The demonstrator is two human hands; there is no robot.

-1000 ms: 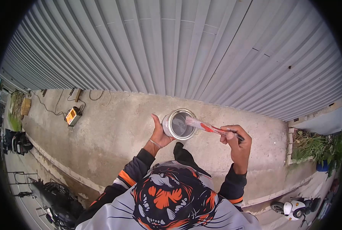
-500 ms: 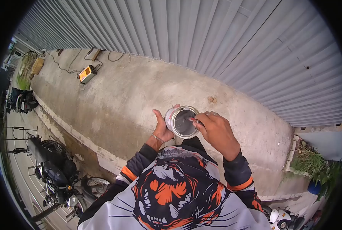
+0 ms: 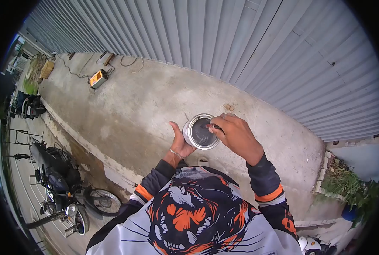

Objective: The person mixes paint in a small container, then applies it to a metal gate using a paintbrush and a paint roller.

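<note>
An open metal paint can (image 3: 187, 132) is in front of my body, with grey paint (image 3: 204, 137) inside. My left hand (image 3: 181, 143) supports the can from its left side, thumb pointing up and away from the wall; the other fingers are hidden behind the can. My right hand (image 3: 235, 133) is over the can's right rim, its fingers pinched on a slim tool with a red part (image 3: 209, 126). The tool's lower end reaches into the can at the paint. Its exact kind is too small to tell.
A corrugated metal wall (image 3: 215, 38) runs along the far side of the concrete floor (image 3: 138, 114). An orange welding-machine-like box (image 3: 97, 79) with cables stands at far left. A black motorcycle (image 3: 57, 178) is at left, plants (image 3: 346, 180) at right.
My right hand has shifted slightly up and left with the tool, whose red part has moved within the can. The paint's surface streaks differ. The view has tilted a little.
</note>
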